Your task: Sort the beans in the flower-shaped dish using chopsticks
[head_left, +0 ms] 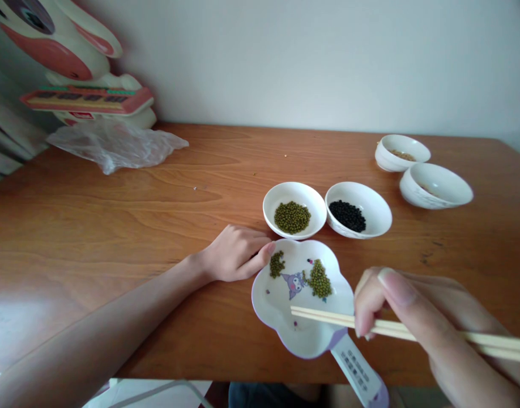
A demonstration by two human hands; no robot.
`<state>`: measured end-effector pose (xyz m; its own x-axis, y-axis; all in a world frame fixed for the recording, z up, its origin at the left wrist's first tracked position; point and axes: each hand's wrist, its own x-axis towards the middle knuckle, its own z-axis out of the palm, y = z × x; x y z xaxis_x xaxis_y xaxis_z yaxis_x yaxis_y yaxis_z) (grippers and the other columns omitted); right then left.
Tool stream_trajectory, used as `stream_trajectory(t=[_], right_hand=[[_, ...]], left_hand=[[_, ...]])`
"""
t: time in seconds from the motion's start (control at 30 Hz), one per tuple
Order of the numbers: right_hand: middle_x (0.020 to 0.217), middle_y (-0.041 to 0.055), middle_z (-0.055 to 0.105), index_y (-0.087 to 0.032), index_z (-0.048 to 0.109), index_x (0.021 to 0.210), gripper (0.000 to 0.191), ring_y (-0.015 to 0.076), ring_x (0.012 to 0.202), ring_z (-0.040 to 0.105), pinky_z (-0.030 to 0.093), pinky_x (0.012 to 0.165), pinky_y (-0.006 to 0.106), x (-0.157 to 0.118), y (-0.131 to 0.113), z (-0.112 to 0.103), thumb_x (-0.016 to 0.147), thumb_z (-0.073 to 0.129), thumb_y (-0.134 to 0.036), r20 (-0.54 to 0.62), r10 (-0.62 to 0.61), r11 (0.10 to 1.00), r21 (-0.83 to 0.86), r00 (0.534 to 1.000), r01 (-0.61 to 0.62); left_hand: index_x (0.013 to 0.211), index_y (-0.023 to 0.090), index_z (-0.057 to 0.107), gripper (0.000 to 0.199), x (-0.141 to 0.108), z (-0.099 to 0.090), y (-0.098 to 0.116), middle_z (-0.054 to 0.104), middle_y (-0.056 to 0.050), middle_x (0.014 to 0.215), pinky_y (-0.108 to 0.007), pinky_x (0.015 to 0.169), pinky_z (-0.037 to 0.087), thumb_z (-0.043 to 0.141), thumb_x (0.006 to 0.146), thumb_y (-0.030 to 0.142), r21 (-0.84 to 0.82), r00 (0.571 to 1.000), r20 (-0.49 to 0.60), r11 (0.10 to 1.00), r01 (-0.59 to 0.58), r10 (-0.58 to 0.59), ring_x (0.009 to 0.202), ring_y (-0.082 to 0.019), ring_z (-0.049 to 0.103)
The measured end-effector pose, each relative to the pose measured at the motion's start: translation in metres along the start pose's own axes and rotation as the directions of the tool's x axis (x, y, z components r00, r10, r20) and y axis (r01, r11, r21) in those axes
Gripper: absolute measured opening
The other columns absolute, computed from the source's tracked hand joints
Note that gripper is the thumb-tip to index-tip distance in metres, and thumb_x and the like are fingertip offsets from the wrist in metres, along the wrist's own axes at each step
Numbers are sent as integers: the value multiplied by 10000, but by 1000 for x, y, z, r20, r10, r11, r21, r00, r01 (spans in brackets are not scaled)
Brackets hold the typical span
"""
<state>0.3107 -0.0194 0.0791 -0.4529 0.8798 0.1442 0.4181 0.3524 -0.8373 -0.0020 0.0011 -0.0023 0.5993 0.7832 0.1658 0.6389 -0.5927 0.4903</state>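
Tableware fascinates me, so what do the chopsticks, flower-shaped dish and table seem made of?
Chopsticks: probably bare wood or bamboo, pale and matte.
Flower-shaped dish: perhaps glazed ceramic or plastic, smooth, white, lilac-edged.
Table: apparently wood or veneer, with brown grain and soft sheen.

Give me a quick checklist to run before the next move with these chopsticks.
1. Chopsticks in the right hand: ok, tips over the dish.
2. A bean between the tips: not ok, none visible there.
3. Left hand at the dish: ok, thumb by its upper-left rim.
4. Dish firmly held: cannot tell, any grip beneath is hidden.
5. Green beans in one pile: not ok, two main clusters.
6. Green-bean bowl upright: ok, just beyond the dish.
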Motion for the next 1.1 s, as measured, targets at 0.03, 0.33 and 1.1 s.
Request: stream_trajectory(t=[0.03,0.33,1.1], right_hand=[[708,94,724,-298,717,683,512,275,765,745,625,682,364,4,-3,2,953,546,-697,10,33,999,10,999,-33],[824,17,752,-271,706,819,417,199,800,706,560,748,278,17,-21,21,1023,518,-582,143,163,982,-123,976,-145],[752,10,714,-278,705,760,480,189,772,674,467,665,304,19,-1,0,1078,438,-518,-27,98,995,-26,995,-99]], left_hand=[[789,190,498,387,0,0,0,608,-11,757,-274,631,368,323,1105,328,1,1000,0,1000,-1,1,647,-129,516],[795,187,523,391,1,-1,2,635,-21,771,-278,636,378,326,1106,319,3,1000,-13,1000,-18,18,661,-131,550],[762,189,502,414,1,-1,2,617,-23,738,-287,607,345,314,1103,327,42,1000,-23,999,-12,13,635,-131,538]])
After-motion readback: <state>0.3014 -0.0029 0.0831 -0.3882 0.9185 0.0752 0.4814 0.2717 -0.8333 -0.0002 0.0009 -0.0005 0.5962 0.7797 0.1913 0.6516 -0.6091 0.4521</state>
